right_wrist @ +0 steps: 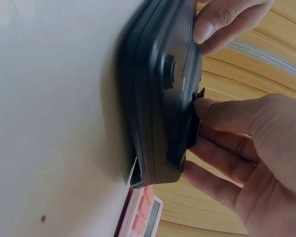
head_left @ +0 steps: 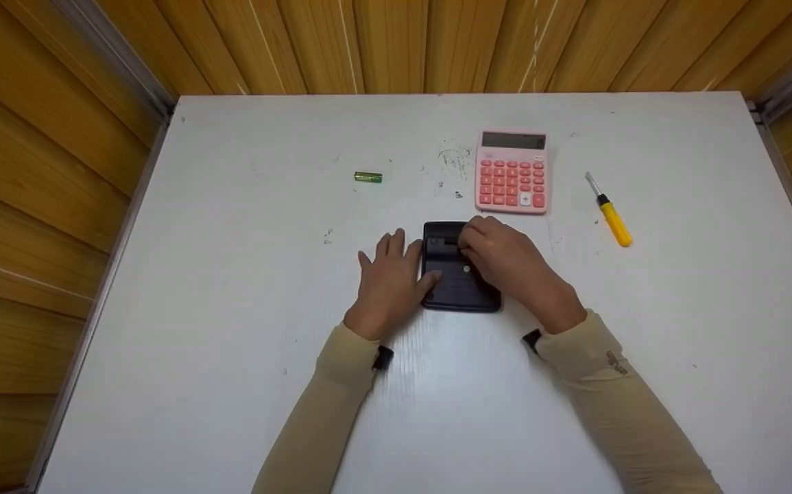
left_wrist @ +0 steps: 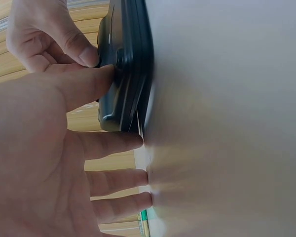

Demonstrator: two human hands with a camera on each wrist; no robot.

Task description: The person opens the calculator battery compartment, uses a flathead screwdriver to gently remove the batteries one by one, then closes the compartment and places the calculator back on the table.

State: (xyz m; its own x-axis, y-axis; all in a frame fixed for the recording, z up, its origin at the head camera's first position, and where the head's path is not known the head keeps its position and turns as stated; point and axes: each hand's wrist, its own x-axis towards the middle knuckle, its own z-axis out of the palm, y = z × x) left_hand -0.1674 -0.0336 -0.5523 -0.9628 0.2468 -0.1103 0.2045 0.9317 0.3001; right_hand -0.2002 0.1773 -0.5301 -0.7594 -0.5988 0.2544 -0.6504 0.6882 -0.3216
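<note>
Right, both hands are on the black device (head_left: 461, 298), which lies on the white table (head_left: 231, 309) straight in front of the person, its back turned up and its underside out of sight. Over to the left hand (head_left: 390, 283): fingers spread, tips down on the tabletop, the index finger against the device's left edge, the thumb resting on its back. And the right hand (head_left: 518, 264), bent over the far right part, pinches a thin black piece (right_wrist: 194, 129) between thumb and fingers! From above, those knuckles cover the pinch almost entirely; it takes the right wrist view to show it, and whether the piece is free of the body, I cannot tell. Dark on dark, the recess beside the fingers is hard to read.

Just beyond sits the pink calculator (head_left: 511, 154), face up, a mark at the right end of its display too small to read for certain; the right wrist view catches only a corner. Further right lies a yellow-handled tool (head_left: 616, 223), its tip too blurred to make out. Away to the left, a green battery (head_left: 368, 177) on its side, barely a sliver of it peeping past the fingers in the left wrist view. Both sleeves (head_left: 327, 391) run off the bottom edge.
</note>
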